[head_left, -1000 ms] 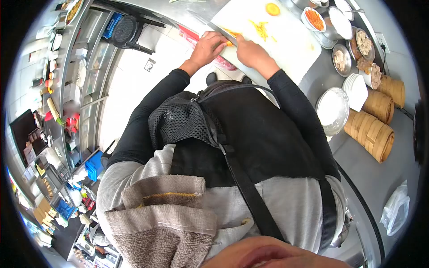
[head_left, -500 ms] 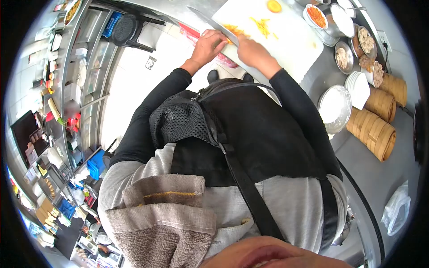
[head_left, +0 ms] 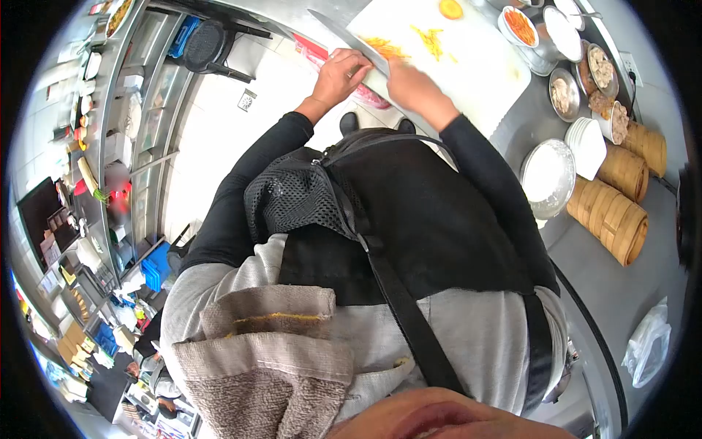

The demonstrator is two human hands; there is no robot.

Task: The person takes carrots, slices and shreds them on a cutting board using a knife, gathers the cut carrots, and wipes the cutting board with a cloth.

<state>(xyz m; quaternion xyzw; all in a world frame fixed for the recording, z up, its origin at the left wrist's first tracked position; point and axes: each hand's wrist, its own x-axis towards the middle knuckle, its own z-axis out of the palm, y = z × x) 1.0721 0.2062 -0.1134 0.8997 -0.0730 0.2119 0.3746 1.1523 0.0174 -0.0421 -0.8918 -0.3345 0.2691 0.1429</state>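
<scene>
- Gripping the knife (head_left: 349, 41), your right hand (head_left: 417, 91) is wrapped around its handle, which is mostly hidden inside your fist.
- The blade points forward and to your left, lying along the near-left edge of the white cutting board (head_left: 479, 84); its tip reaches past the board, over the metal tabletop (head_left: 596, 282).
- Your left hand (head_left: 339, 77) is just beside the blade, on its near side, with fingers bent and drawn together; what they may be pinching is too small and covered to tell.
- Orange strips (head_left: 387, 49) lie on the board just beyond the blade, near both your hands.
- Another small heap of yellow-orange strips (head_left: 433, 44) rests apart from those, farther in on the board.
- A round orange slice (head_left: 450, 9) sits near the board's far edge.
- To the right of the board stands a white bowl (head_left: 519, 27) filled with orange shreds, with metal bowls around it.
- Nearer you, a metal dish (head_left: 563, 95) holds pale food.
- A wide bowl (head_left: 548, 179) with something white inside stands on your right, just beside stacked white dishes (head_left: 586, 148).
- Bamboo steamers (head_left: 607, 221) lie on their sides next to those dishes.
- A clear plastic bag (head_left: 647, 342) lies on the tabletop farther back on your right.
- A brown towel (head_left: 270, 366) hangs over your left shoulder.
</scene>
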